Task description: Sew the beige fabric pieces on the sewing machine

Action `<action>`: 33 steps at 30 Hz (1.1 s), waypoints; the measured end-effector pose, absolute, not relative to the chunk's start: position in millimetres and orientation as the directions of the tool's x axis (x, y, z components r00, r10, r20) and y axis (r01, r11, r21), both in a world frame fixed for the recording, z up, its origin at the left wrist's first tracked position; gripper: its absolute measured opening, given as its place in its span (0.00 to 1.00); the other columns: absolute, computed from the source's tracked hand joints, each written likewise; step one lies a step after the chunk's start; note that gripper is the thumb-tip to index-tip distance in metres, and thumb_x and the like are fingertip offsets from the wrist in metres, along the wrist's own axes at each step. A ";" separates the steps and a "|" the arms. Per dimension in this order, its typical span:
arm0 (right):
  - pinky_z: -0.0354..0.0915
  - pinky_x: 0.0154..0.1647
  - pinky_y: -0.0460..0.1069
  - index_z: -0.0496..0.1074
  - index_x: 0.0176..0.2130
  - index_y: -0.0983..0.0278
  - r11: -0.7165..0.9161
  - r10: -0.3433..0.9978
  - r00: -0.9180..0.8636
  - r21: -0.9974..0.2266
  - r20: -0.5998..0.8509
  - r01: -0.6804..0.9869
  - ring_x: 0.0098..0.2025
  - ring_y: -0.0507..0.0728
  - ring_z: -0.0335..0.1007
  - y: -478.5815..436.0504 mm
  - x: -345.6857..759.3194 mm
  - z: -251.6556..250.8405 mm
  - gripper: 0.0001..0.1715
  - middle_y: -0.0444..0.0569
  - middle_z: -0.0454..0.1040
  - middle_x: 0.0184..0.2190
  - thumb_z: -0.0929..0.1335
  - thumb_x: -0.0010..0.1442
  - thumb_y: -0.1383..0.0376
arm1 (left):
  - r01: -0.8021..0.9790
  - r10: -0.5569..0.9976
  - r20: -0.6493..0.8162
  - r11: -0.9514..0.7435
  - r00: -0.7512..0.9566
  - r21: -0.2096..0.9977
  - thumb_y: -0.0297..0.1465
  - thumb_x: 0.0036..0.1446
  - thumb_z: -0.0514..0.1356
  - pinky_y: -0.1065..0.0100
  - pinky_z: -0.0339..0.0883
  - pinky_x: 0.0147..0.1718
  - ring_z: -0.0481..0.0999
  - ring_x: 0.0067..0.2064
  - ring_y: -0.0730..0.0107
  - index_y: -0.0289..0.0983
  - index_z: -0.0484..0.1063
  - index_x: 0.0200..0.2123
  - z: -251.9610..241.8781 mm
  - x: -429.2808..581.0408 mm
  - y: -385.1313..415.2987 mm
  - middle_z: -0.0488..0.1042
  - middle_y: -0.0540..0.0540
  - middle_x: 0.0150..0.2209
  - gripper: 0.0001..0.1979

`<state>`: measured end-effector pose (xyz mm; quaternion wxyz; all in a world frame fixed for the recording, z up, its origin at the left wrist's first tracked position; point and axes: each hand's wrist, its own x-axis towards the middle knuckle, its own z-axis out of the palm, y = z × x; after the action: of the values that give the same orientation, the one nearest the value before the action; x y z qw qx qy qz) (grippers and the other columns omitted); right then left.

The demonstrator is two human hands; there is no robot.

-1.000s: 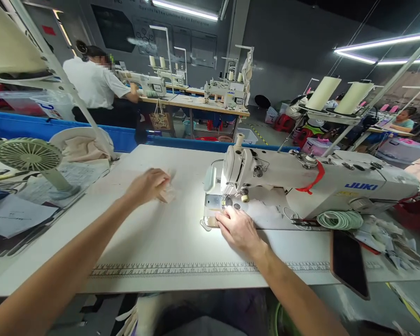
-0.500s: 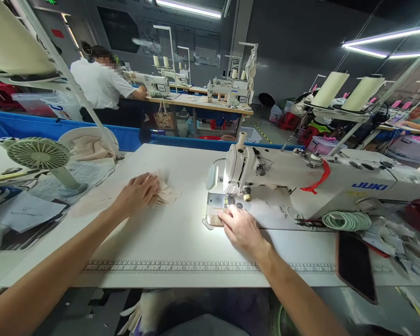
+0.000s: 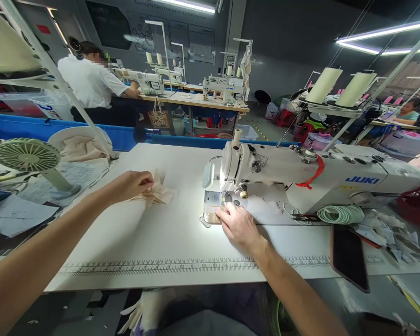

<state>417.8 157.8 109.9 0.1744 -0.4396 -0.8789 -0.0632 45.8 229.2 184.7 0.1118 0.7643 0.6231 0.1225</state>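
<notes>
White metal sewing machine [image 3: 280, 163] stands beyond the right hand [image 3: 240, 226]; left hand [image 3: 135, 184] partly hides crumpled beige cloth [image 3: 160, 192]; both grips I cannot tell.

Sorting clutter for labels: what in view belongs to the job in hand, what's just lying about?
Likely in use:
- JUKI sewing machine, right hand near its needle
- cream fabric pieces, left hand at them

Probably lying about:
- smartphone
- green fan
- pale green coil
- printed paper

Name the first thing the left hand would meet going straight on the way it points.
The cloth, right by the left hand and perhaps already touched; beyond it, probably the machine, though depth is unclear.
</notes>
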 end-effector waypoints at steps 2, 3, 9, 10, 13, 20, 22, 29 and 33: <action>0.52 0.34 0.51 0.76 0.44 0.62 0.600 0.753 -0.549 -0.035 0.364 0.800 0.32 0.55 0.55 157.1 416.7 110.4 0.12 0.49 0.70 0.36 0.63 0.71 0.68 | 0.890 0.962 0.129 -0.272 0.241 0.366 0.44 0.55 0.52 0.67 0.65 0.38 0.74 0.37 0.63 0.40 0.72 0.32 187.6 41.8 225.0 0.79 0.44 0.35 0.16; 0.52 0.34 0.51 0.76 0.43 0.62 0.597 0.754 -0.547 -0.032 0.364 0.801 0.32 0.55 0.55 156.8 416.2 110.7 0.12 0.49 0.70 0.36 0.63 0.72 0.67 | 0.872 0.947 0.171 -0.318 0.272 0.372 0.46 0.56 0.52 0.67 0.65 0.39 0.73 0.39 0.63 0.39 0.71 0.32 189.1 42.2 223.6 0.79 0.43 0.37 0.17; 0.53 0.35 0.51 0.76 0.43 0.62 0.598 0.755 -0.558 -0.011 0.344 0.802 0.33 0.55 0.56 156.9 415.3 112.3 0.15 0.49 0.70 0.37 0.61 0.74 0.64 | 0.801 0.924 0.108 -0.372 0.366 0.469 0.47 0.60 0.52 0.71 0.61 0.31 0.72 0.39 0.66 0.39 0.72 0.36 190.1 73.8 222.5 0.79 0.45 0.39 0.19; 0.53 0.35 0.52 0.76 0.44 0.62 0.600 0.754 -0.563 -0.006 0.340 0.800 0.33 0.55 0.57 157.1 415.4 112.4 0.16 0.50 0.70 0.37 0.61 0.75 0.64 | 0.791 0.917 0.085 -0.380 0.389 0.480 0.46 0.61 0.52 0.72 0.59 0.30 0.71 0.36 0.67 0.39 0.71 0.35 188.8 82.0 222.6 0.78 0.47 0.37 0.18; 0.53 0.34 0.52 0.76 0.43 0.63 0.605 0.751 -0.571 0.002 0.333 0.796 0.33 0.55 0.57 157.4 415.4 112.2 0.17 0.50 0.70 0.36 0.60 0.75 0.64 | 0.730 0.859 0.026 -0.450 0.511 0.515 0.46 0.62 0.53 0.71 0.56 0.26 0.66 0.29 0.72 0.40 0.69 0.33 183.6 107.6 223.5 0.76 0.50 0.33 0.16; 0.52 0.34 0.52 0.75 0.42 0.62 0.595 0.736 -0.575 0.063 0.356 0.801 0.32 0.55 0.57 156.8 413.8 111.9 0.15 0.49 0.69 0.35 0.61 0.75 0.63 | 0.559 0.743 -0.017 -0.489 0.669 0.670 0.45 0.60 0.55 0.69 0.54 0.27 0.61 0.27 0.73 0.40 0.64 0.27 171.5 168.1 227.6 0.66 0.53 0.25 0.16; 0.53 0.34 0.52 0.75 0.42 0.62 0.597 0.734 -0.577 0.067 0.358 0.800 0.33 0.56 0.58 156.5 413.7 112.1 0.15 0.50 0.70 0.35 0.61 0.75 0.62 | 0.546 0.751 -0.021 -0.460 0.660 0.700 0.48 0.59 0.55 0.68 0.53 0.27 0.59 0.25 0.72 0.40 0.64 0.27 165.8 184.6 227.0 0.61 0.55 0.22 0.18; 0.54 0.35 0.53 0.76 0.47 0.63 0.598 0.728 -0.585 0.087 0.358 0.797 0.35 0.57 0.63 155.3 413.5 113.2 0.15 0.51 0.72 0.37 0.62 0.75 0.61 | 0.641 0.843 -0.080 -0.339 0.532 0.689 0.49 0.55 0.56 0.66 0.60 0.30 0.71 0.31 0.65 0.40 0.69 0.28 140.7 211.8 222.1 0.74 0.49 0.27 0.17; 0.54 0.36 0.53 0.76 0.49 0.62 0.592 0.736 -0.582 0.087 0.346 0.801 0.36 0.58 0.63 154.5 413.3 115.1 0.15 0.51 0.72 0.37 0.63 0.74 0.60 | 0.738 0.878 -0.114 -0.314 0.466 0.597 0.44 0.55 0.54 0.66 0.61 0.32 0.75 0.32 0.64 0.41 0.71 0.30 138.3 211.1 219.8 0.79 0.51 0.29 0.14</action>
<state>413.3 154.5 115.1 0.1379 -0.4360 -0.8815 -0.1176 211.1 219.8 138.3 0.2990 0.8021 0.5036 0.1166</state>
